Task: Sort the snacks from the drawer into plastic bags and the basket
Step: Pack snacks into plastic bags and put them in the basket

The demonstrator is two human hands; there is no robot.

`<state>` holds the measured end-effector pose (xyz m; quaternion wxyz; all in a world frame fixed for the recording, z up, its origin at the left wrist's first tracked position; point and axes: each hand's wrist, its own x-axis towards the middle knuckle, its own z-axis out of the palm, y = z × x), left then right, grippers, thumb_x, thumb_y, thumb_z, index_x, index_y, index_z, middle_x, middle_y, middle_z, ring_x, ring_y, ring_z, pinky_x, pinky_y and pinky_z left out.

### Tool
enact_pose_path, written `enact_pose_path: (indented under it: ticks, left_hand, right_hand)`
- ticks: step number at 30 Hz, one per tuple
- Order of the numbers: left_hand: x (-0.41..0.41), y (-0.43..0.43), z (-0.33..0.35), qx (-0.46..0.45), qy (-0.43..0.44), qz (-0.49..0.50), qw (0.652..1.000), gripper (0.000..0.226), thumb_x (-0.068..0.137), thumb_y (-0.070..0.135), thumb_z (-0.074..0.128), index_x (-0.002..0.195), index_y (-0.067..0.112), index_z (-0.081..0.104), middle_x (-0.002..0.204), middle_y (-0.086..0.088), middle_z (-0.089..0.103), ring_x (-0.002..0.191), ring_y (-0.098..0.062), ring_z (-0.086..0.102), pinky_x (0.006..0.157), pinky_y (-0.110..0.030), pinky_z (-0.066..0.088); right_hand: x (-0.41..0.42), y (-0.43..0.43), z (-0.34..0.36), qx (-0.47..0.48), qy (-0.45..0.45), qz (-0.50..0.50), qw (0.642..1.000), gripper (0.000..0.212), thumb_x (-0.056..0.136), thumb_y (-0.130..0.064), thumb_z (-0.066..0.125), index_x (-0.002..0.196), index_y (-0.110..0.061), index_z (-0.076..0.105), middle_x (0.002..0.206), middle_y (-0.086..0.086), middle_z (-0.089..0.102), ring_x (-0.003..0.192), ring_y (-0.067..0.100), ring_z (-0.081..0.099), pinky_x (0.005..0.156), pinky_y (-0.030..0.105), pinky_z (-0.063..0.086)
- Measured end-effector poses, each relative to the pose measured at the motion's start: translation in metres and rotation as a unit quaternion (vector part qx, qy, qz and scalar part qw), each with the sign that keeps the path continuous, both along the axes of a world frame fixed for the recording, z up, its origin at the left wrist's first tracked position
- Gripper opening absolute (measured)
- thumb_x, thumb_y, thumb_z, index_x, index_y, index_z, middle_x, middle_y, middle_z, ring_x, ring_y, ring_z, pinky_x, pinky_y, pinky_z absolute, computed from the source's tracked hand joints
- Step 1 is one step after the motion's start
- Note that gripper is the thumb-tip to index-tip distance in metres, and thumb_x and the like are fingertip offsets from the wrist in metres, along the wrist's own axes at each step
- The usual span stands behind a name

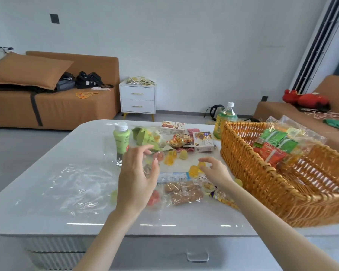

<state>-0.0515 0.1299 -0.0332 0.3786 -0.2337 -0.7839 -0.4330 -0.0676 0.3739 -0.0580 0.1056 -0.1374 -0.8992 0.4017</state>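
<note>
Snacks lie scattered on a white table. My left hand hovers over the middle, fingers spread, holding nothing, above a clear plastic bag and a cookie packet. My right hand has its fingertips on a yellow jelly cup; whether it grips the cup is unclear. More jelly cups sit just beyond. A wicker basket at the right holds a clear bag of green and red packets.
A green drink bottle, a green snack pouch, two small boxes and a large tea bottle stand at the table's far side. Beyond are a brown sofa, a white nightstand and a kettle.
</note>
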Motion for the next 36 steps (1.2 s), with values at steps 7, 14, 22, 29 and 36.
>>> enact_pose_path:
  ticks: [7,14,22,29,36]
  left_hand:
    - [0.002,0.062,-0.023,-0.152,-0.036,-0.108,0.982,0.033,0.089,0.014,0.059,0.121,0.024,0.053,0.113,0.011,0.048,0.09,-0.002,0.051,0.065,-0.017,0.049]
    - [-0.021,0.093,-0.053,-0.191,-0.202,-0.11,0.954,0.047,0.095,0.021,0.053,0.14,0.026,0.038,0.135,0.012,0.034,0.095,-0.005,0.058,0.079,-0.015,0.04]
    - [-0.042,0.115,-0.06,-0.149,-0.298,-0.095,0.938,0.048,0.094,0.015,0.053,0.14,0.019,0.04,0.14,0.001,0.038,0.119,-0.015,0.051,0.096,-0.024,0.037]
    - [-0.084,0.125,-0.072,-0.171,-0.345,-0.029,0.923,0.056,0.094,0.018,0.053,0.146,0.015,0.031,0.146,-0.011,0.032,0.127,-0.027,0.042,0.1,-0.033,0.036]
    - [-0.14,0.148,-0.077,-0.223,-0.4,0.101,0.883,0.064,0.098,0.032,0.048,0.151,0.017,0.015,0.154,-0.021,0.015,0.143,-0.039,0.012,0.107,-0.048,0.032]
  right_hand:
    - [-0.057,0.018,-0.04,0.198,-0.131,0.092,0.967,0.047,0.096,-0.04,0.049,0.142,-0.037,0.039,0.157,0.01,0.021,0.142,0.035,0.019,0.11,0.045,0.026]
    - [-0.078,0.022,-0.048,0.269,-0.134,0.098,0.949,0.034,0.1,-0.035,0.045,0.126,-0.012,0.047,0.127,0.012,0.04,0.122,0.039,0.028,0.095,0.045,0.039]
    - [-0.069,0.038,-0.057,0.087,-0.038,0.026,0.995,0.026,0.098,-0.033,0.052,0.114,-0.013,0.051,0.125,0.006,0.044,0.118,0.032,0.028,0.093,0.037,0.032]
    - [-0.059,0.048,-0.035,-0.113,0.14,-0.037,0.983,0.017,0.091,-0.04,0.06,0.097,-0.025,0.056,0.106,-0.006,0.06,0.108,0.018,0.051,0.092,0.035,0.043]
    - [-0.039,0.053,-0.001,-0.208,0.222,-0.049,0.951,0.007,0.095,-0.025,0.058,0.1,-0.02,0.054,0.092,-0.016,0.056,0.087,0.002,0.054,0.087,0.025,0.046]
